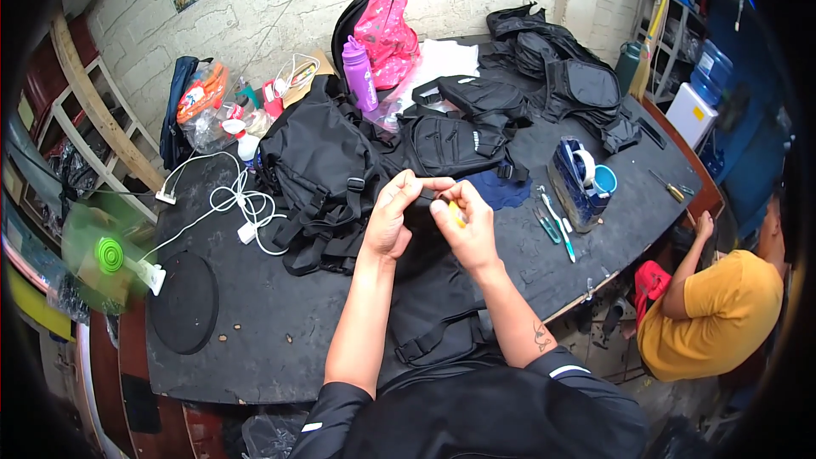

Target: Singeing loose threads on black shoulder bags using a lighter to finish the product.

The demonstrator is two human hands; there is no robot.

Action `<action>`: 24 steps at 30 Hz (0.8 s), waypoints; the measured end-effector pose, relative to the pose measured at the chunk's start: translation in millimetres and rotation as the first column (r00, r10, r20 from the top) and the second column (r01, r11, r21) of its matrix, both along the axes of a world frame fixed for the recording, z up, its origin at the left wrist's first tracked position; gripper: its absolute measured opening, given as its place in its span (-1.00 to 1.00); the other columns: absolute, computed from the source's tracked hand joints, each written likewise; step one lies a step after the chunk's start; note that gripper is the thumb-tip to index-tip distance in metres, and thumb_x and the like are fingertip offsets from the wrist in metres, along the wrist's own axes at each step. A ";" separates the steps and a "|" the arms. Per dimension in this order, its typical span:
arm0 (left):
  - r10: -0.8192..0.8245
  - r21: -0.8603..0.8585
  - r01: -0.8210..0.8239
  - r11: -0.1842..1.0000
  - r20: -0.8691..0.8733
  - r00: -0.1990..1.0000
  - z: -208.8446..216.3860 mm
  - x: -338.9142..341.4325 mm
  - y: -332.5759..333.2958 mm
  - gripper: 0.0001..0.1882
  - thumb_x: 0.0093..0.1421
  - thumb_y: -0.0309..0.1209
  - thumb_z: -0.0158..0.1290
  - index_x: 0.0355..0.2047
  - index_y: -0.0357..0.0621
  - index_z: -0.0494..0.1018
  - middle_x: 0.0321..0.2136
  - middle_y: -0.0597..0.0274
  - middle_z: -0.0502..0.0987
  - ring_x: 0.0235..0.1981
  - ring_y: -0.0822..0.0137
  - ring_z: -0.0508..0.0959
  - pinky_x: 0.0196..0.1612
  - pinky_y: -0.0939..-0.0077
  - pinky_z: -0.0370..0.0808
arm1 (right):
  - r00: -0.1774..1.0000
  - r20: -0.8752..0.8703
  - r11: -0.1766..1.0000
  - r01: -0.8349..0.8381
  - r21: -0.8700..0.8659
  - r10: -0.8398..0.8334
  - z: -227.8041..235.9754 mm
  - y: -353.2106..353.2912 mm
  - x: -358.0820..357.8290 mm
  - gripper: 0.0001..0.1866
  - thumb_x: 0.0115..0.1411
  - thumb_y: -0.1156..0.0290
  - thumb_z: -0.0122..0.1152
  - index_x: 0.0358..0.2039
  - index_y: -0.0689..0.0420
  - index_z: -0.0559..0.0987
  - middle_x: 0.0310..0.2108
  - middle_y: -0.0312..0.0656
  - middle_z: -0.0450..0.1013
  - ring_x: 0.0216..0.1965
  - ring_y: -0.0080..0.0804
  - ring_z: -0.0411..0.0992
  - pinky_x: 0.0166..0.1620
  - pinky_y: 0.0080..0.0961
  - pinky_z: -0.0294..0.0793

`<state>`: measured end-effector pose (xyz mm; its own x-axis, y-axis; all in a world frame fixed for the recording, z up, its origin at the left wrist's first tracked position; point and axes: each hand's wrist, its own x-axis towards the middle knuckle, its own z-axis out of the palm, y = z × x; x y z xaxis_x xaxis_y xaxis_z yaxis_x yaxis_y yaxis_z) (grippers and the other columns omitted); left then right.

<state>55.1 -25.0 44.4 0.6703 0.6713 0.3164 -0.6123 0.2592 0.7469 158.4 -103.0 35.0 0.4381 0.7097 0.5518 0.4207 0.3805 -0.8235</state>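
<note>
One yellow item (457, 213) clamped in right hand (469, 231), inboard of worktop (255, 314) near edge; left hand (391, 219) alongside, can't tell if fingers grip.

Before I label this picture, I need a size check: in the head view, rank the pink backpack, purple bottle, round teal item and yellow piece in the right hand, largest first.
1. Pink backpack
2. Purple bottle
3. Round teal item
Unranked: yellow piece; the right hand partly covers it.
</note>
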 end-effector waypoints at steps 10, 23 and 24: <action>-0.025 0.089 0.056 0.994 -0.315 0.949 -8.6 2.1 -1.0 -0.77 0.20 -0.23 0.06 -0.33 -0.15 0.44 -0.49 0.49 0.41 -0.46 0.66 0.33 -0.36 0.76 0.28 | 0.776 -0.470 0.906 -0.379 0.186 0.421 6.5 0.3 29.6 -0.87 0.12 0.50 0.22 -0.33 0.23 0.48 -0.46 -0.41 0.36 -0.47 -0.76 0.25 -0.37 -0.78 0.26; 0.302 0.017 -0.305 0.952 0.088 0.949 -8.2 26.7 -6.5 -0.80 0.29 -0.40 -0.09 -0.47 -0.16 0.23 -0.33 0.04 0.54 -0.31 0.35 0.55 -0.17 0.50 0.50 | 0.997 0.063 0.998 0.057 -0.037 -0.055 -4.9 3.7 7.0 -0.76 0.03 0.31 0.22 -0.43 0.20 0.41 -0.51 -0.07 0.42 -0.50 -0.16 0.43 -0.41 -0.41 0.40; 0.314 0.010 -0.316 0.949 0.089 0.945 -8.7 27.8 -6.2 -0.80 0.30 -0.39 -0.12 -0.46 -0.15 0.20 -0.34 -0.01 0.53 -0.33 0.32 0.56 -0.20 0.46 0.53 | 0.994 0.083 0.997 0.070 -0.030 -0.067 -4.8 3.9 5.3 -0.75 0.02 0.31 0.22 -0.43 0.20 0.41 -0.52 -0.06 0.42 -0.49 -0.13 0.44 -0.40 -0.40 0.40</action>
<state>82.9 -31.2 35.7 0.3960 0.8354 0.3812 -0.7211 0.0260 0.6923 163.8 -99.2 30.2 0.4409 0.6979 0.5645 0.5111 0.3218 -0.7970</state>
